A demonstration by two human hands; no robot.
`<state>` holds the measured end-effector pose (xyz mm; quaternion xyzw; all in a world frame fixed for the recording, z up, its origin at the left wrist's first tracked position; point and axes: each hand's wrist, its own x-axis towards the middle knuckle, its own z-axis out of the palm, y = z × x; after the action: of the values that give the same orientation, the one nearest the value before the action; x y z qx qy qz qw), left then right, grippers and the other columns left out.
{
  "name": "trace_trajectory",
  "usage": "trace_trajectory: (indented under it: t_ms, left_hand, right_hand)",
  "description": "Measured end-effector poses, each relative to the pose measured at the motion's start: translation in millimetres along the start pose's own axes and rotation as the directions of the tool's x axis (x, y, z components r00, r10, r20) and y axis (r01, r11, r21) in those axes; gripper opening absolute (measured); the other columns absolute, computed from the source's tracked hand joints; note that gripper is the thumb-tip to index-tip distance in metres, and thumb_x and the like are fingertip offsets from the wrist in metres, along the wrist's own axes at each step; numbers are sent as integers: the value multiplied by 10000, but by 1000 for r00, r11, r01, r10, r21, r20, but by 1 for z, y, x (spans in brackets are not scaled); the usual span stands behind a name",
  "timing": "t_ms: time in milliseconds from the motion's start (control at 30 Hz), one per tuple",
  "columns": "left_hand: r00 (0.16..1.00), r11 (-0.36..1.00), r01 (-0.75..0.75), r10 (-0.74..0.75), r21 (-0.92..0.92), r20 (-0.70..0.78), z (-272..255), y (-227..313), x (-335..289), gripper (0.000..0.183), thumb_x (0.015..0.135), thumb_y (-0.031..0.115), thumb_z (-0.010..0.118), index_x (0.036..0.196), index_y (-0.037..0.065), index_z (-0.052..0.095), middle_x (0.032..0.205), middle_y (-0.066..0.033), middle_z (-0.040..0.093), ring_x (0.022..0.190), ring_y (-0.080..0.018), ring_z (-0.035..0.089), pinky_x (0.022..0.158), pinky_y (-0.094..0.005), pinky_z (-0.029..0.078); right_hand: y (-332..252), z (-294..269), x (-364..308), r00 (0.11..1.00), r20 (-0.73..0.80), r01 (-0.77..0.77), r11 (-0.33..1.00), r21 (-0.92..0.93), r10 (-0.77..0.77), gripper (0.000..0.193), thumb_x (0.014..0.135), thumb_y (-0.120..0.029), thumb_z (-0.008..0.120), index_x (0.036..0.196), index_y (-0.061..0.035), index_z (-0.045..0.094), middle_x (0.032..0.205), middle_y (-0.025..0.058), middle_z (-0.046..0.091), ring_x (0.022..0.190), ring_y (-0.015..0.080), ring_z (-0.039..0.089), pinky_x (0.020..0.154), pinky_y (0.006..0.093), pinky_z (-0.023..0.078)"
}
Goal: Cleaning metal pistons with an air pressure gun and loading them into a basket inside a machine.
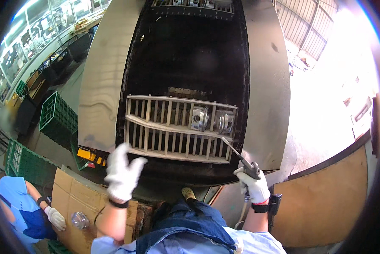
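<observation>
My left hand (123, 174), in a white glove, is raised beside the near left corner of a metal rack (168, 122), fingers apart and holding nothing. My right hand (256, 186), also gloved, is wrapped round the handle of a black air blow gun (252, 170). Its thin nozzle reaches up and left to the rack's right end. Two shiny metal pistons lie on their sides in the rack's far row at the right: one piston (199, 118) and, right of it, a second piston (224, 122). The nozzle tip is just below the second piston.
The rack sits on a dark conveyor bed (185, 55) between pale metal side panels (266, 84). Another rack (194, 9) with pistons is at the far end. At lower left, a co-worker's gloved hand (55, 218) rests near a piston (80, 220) on cardboard (73, 190). Green crates (58, 114) stand left.
</observation>
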<state>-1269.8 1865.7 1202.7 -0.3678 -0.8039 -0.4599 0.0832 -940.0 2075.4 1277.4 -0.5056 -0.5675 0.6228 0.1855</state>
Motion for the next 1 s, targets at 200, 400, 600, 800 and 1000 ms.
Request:
trace_trajectory:
  t_ms: [200,400,600,800,1000]
  left_hand:
    - [802,988,142,-147,53,579,131,154,88,683,770,278,792,1335,81,464,1304,-215,501,1181,-395,558,1018,-457,474]
    - [842,947,262,-319,187,434,172,144,97,599,749,207,781,1244,93,463,1181,-168,525,1051,-339,627,905,-419,540]
    - [547,-634,613,-90,-472,832,135,103,83,270,809,97,552,1058,-6,568,988,-177,653,860,-316,696,824,-455,604]
    - [551,-761,626,279,-170,786,103,46,30,756,909,577,443,1280,-70,564,1172,-335,611,1049,-495,613,881,-617,511]
    - [627,-808,482,49,-339,777,46,7,4,729,926,572,412,1293,-39,564,1143,-326,614,1008,-478,625,828,-591,530]
  right_hand:
    - [13,2,3,999,-23,43,999,-21,-43,135,869,-147,695,966,-61,732,660,-23,587,520,69,516,482,240,397]
    - [21,-7,0,998,-62,-12,997,79,17,129,868,-123,697,975,-57,722,645,-22,571,493,71,504,460,238,388]
    - [3,10,9,976,215,-35,968,249,-20,110,876,-80,686,956,-7,708,597,-15,548,457,57,460,435,221,354]
    - [-22,75,27,776,630,-50,996,76,-9,155,860,-58,657,970,45,688,547,2,506,424,81,447,420,238,338]
    - [-31,114,15,702,709,-35,998,-55,63,170,834,-89,696,940,45,699,545,4,525,408,72,445,405,229,340]
